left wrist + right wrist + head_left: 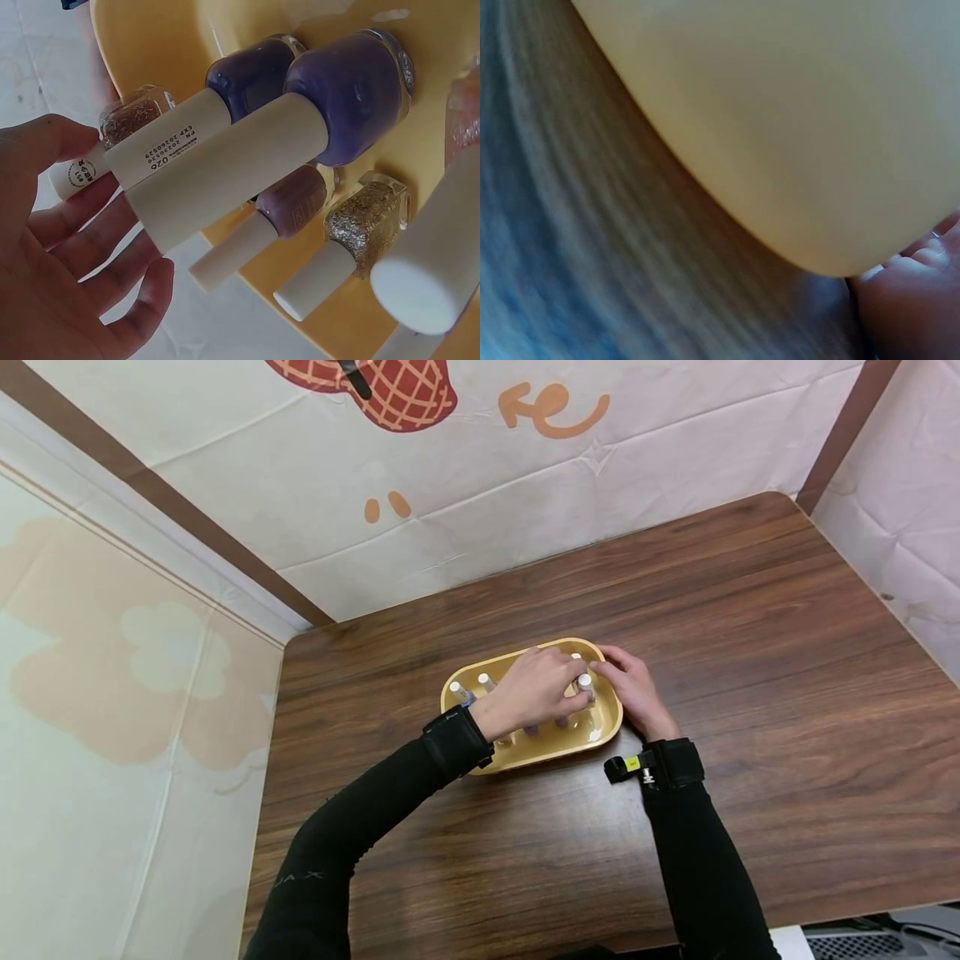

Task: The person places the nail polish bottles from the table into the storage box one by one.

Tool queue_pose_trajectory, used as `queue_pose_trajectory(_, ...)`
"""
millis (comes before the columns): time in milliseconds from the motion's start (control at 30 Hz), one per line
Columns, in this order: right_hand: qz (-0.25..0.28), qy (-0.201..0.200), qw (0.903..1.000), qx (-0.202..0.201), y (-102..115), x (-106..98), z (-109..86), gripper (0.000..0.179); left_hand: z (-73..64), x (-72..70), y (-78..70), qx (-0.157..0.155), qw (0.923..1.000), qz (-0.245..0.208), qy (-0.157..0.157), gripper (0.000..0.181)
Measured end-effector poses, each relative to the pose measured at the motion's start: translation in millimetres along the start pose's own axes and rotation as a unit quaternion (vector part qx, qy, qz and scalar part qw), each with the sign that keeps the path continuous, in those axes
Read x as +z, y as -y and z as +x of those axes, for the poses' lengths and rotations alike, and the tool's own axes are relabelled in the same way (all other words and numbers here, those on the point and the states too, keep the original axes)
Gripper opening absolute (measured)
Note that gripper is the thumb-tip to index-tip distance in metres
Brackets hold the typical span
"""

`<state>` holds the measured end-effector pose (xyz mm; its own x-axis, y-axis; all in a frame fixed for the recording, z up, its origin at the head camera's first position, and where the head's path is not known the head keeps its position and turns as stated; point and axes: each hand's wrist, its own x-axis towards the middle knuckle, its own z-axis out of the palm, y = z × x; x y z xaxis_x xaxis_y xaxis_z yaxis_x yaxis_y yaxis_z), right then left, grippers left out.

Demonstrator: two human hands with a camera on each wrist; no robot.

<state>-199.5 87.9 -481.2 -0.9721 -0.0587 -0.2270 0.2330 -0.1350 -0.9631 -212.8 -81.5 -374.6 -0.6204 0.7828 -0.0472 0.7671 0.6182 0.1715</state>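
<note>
A yellow oval tray [551,750] holds several nail polish bottles with white caps. My left hand [534,685] reaches over it and, in the left wrist view, pinches the white cap of a nail polish bottle with coppery glitter [139,116] between thumb and fingers. Close to those fingers stand a dark blue nail polish bottle [251,75] and a purple one [352,97]. A mauve bottle [296,202] and a gold glitter bottle [367,221] are farther along. My right hand [637,693] grips the tray's right end, thumb at the rim; its fingers show only partly in the right wrist view.
The tray rests on a dark wood-grain table [772,693]. A patterned wall covering [480,485] stands behind the table and at both sides. At the lower right corner, a grey device [855,946] sits beyond the table's front edge.
</note>
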Motion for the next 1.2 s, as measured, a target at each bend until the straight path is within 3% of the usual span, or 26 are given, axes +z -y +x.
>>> queue_pose_trajectory(433,-0.002,-0.001,1.0,0.0,-1.4,-0.8,1.2,0.041,3.5,6.1,-3.1,-0.015,0.9993,0.02,0.03,0.021)
queue_pose_trajectory(1200,0.004,-0.002,0.9999,-0.01,-2.1,-1.2,2.2,0.041,5.2,19.4,-4.7,-0.004,0.9984,0.043,0.035,0.022)
